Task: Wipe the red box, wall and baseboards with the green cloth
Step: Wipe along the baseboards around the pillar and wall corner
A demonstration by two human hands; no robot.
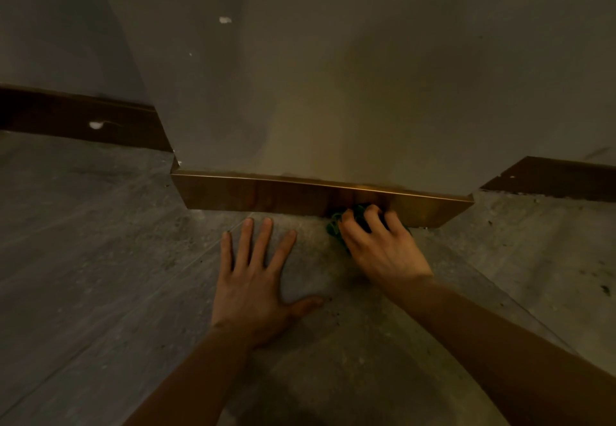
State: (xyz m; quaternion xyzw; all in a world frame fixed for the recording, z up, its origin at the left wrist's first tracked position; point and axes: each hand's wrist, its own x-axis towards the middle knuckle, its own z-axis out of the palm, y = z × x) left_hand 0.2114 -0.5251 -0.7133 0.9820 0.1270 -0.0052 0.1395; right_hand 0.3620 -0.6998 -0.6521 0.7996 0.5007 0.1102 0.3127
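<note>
A brown glossy baseboard (266, 194) runs along the foot of a grey projecting wall (333, 92). My right hand (380, 245) presses a bunched green cloth (335, 227) against the lower right part of this baseboard, where it meets the floor. Most of the cloth is hidden under my fingers. My left hand (256, 279) lies flat on the floor with fingers spread, just left of the right hand and a little short of the baseboard. No red box is in view.
Darker baseboard (83, 119) continues along the recessed wall at the left, and another stretch of baseboard (550, 179) at the right. The grey tiled floor (100, 259) carries dust and dark specks. White chips mark the wall and left baseboard.
</note>
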